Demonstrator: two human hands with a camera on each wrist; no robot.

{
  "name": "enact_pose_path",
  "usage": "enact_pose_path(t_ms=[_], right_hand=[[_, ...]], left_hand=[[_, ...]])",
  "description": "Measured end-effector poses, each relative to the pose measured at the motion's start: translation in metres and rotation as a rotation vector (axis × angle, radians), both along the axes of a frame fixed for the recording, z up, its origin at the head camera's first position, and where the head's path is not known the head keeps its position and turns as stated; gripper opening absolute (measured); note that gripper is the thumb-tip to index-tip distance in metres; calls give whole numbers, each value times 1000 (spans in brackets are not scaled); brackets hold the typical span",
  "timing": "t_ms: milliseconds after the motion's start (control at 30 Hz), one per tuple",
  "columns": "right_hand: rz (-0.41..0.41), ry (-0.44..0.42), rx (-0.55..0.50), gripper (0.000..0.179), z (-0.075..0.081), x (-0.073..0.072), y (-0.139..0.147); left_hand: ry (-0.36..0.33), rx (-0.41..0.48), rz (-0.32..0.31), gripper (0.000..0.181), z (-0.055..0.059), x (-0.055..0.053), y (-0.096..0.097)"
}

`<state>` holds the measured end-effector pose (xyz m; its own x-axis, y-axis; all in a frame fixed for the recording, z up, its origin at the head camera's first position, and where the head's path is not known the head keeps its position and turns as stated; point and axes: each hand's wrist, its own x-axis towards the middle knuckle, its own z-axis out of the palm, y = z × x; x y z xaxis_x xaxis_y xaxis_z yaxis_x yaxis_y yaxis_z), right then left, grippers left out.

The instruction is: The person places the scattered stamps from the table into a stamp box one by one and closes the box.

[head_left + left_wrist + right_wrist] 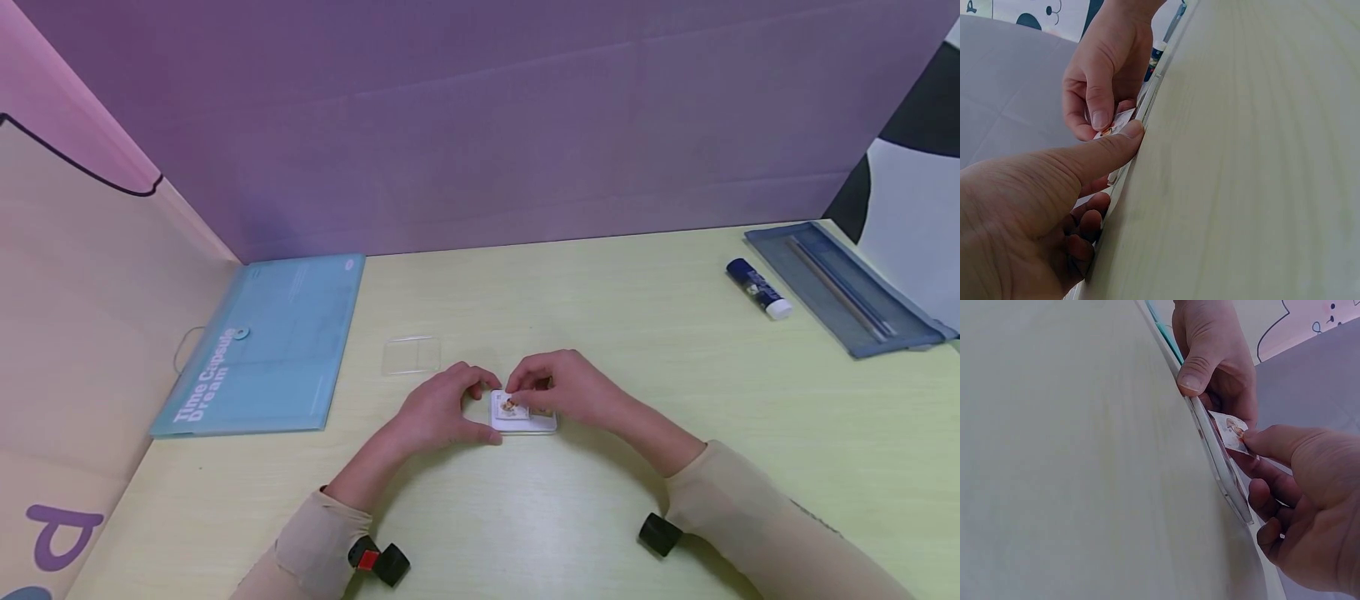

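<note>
The left hand [450, 408] steadies a flat, white, round-cornered case [536, 428] between thumb and curled fingers; if that grasp eases, the case could skid on the smooth, pale wood-grained desk [637, 317]. To its right, the right hand [568, 387] pinches a small white card with an orange-brown printed figure [1229, 429]; too hard a squeeze might crease it, and slipping fingertips could leave it crooked. The case lies flat between both hands, thin, with a clear border along its underside. The card tilts above the case's left part, looking thin and paper-like.
</note>
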<state>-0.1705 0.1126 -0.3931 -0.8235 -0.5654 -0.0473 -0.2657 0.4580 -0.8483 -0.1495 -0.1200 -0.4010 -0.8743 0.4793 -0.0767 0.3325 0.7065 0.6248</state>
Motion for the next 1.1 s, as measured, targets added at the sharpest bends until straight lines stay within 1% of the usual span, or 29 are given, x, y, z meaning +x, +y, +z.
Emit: enact_pose_path(t_ms=[400,633,1100], right_hand=[[-6,2,13,11,-1,0,-1],[-21,31,35,10,-2,0,0],[-40,71,12,10,-2,-1,1]], left_hand=[[4,3,-3,56,0,0,-1],[11,1,-3,57,0,0,0],[16,-9,-1,57,-1,-1,0]])
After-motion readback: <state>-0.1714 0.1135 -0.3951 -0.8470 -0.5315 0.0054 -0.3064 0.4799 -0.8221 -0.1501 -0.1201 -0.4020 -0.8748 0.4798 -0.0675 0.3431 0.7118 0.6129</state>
